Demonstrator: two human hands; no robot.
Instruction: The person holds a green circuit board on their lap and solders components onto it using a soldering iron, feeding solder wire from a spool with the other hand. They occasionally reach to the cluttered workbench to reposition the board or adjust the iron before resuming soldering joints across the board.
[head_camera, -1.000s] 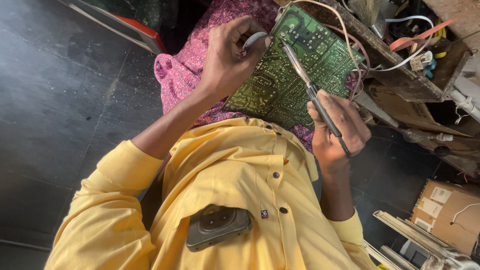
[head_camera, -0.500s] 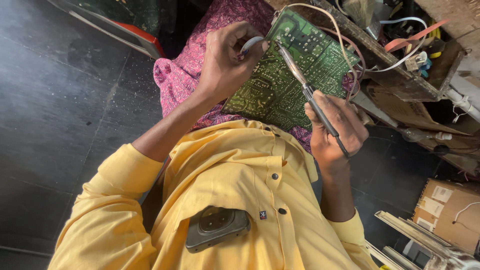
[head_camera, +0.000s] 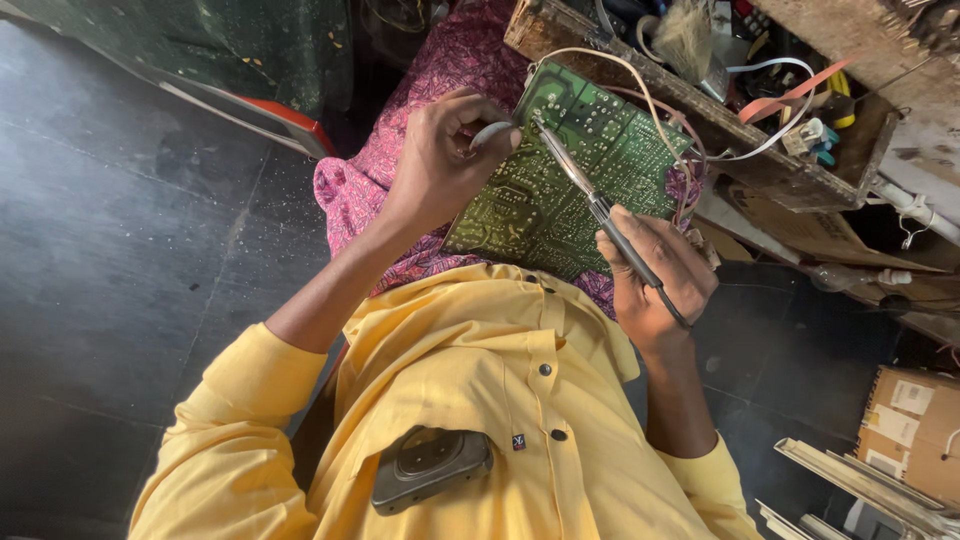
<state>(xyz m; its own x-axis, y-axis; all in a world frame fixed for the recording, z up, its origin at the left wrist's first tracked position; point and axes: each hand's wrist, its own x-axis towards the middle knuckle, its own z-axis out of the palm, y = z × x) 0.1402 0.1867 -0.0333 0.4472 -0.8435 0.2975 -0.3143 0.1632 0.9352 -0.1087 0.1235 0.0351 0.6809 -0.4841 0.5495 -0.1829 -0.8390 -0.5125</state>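
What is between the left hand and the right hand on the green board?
In the head view, the soldering iron runs from the right hand up across the circuit board, its tip near the left hand. Otherwise only bare board.

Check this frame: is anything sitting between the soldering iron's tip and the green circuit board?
Nothing visible does. The right hand holds the soldering iron with its tip right at the circuit board, beside the pale piece pinched in the left hand. The loose wires run further right.
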